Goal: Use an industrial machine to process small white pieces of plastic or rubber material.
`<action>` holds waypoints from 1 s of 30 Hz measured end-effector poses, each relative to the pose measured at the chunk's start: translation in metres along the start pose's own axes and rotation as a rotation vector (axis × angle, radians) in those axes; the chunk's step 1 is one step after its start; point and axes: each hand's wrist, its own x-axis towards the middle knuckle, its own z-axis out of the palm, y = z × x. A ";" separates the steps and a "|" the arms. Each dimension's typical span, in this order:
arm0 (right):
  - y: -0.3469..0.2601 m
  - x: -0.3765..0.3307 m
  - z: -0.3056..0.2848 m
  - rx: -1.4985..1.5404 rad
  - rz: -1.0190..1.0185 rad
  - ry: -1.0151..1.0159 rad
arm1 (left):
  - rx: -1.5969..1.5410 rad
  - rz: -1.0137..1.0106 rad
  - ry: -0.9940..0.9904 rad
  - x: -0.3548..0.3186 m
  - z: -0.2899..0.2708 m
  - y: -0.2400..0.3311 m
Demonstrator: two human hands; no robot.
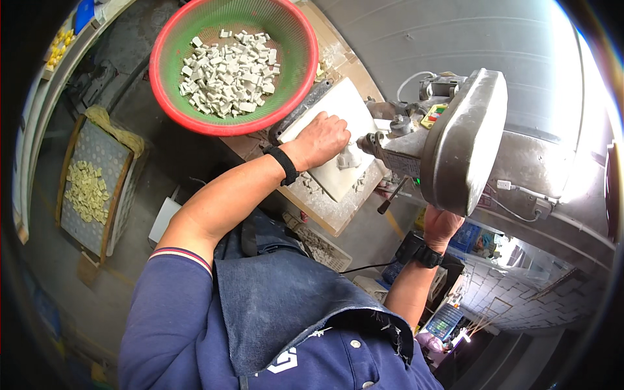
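Observation:
My left hand (321, 140) rests palm down on a white dusty plate (338, 104) of a bench machine, its fingers closed around a small pale piece (348, 158) held against the machine's spindle (380, 144). A black band circles that wrist. My right hand (442, 224) reaches under the grey metal machine housing (465, 140); its fingers are hidden behind it, and a black watch sits on that wrist. A red-rimmed green basket (296, 62) holding several small grey-white blocks (229, 73) stands just beyond my left hand.
A dusty wooden board (328, 214) carries the machine and scattered chips. On the floor to the left stands a mesh tray (91, 188) with yellowish pieces. A plastic crate (322, 250) with more pieces sits below the board. Tiled floor and blue boxes (471, 240) lie lower right.

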 end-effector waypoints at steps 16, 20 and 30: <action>0.003 -0.001 -0.003 0.009 -0.002 0.034 | -0.038 -0.004 0.004 0.003 -0.001 -0.005; 0.003 0.000 -0.003 -0.008 -0.005 0.025 | -0.030 0.011 -0.009 0.005 0.001 -0.005; 0.003 -0.003 0.003 -0.043 -0.011 0.081 | -0.030 0.016 0.000 0.005 0.000 -0.004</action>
